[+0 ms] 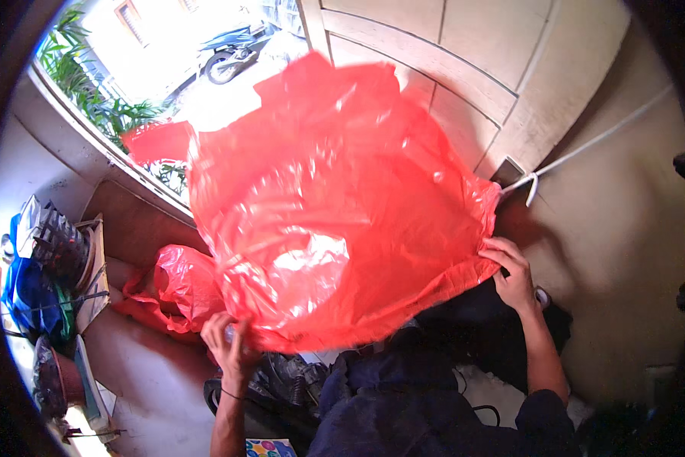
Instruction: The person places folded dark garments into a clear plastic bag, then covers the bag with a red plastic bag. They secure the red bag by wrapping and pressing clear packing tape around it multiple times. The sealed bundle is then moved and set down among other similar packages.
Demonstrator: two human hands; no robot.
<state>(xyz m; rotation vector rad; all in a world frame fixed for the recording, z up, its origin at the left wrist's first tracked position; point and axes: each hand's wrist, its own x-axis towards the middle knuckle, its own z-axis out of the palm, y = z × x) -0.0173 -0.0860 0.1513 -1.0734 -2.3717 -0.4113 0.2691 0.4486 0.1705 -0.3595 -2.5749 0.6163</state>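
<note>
A large red plastic bag is spread out in the air in front of me, puffed up and shiny. My left hand pinches its near left corner. At the near right edge, my right hand grips the bag between thumb and fingers. The far side of the bag, with its handle-like flaps, hangs toward the doorway. Beside my left hand, a second red plastic bag lies crumpled; whatever it may contain is hidden.
A pale panelled door stands at the back, with a white cord tied near it. Outside are a parked motorcycle and green plants. Stacked items, including a blue bundle, line the left side.
</note>
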